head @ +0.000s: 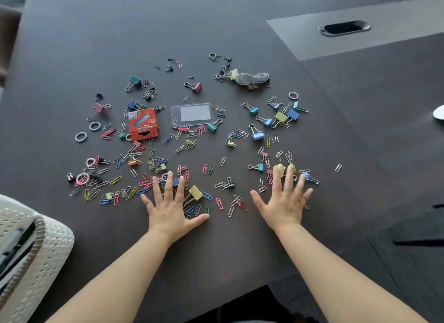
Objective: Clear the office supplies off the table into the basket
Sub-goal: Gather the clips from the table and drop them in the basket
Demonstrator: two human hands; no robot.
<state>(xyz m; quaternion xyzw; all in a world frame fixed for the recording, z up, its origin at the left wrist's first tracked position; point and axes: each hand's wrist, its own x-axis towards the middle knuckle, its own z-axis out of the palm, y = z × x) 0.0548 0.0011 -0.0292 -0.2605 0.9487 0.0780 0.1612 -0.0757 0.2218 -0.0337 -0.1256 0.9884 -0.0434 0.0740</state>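
Left hand point(168, 203) and right hand point(286, 201) lie spread flat on the counter point(216, 255) amid clips point(258, 135); box point(143, 125) and badge holder point(192, 114) beyond, basket point(40, 255) left.

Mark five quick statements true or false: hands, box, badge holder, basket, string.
1. The left hand and right hand lie flat, fingers spread, on the dark table. True.
2. The orange cardboard box sits right of the clear plastic badge holder. False: it sits to its left.
3. The white woven basket is at the lower left of the view. True.
4. The left hand grips the yellow binder clip. False: it holds nothing; the clip lies beside its fingers.
5. The bundle of grey string lies at the far side of the scatter. True.
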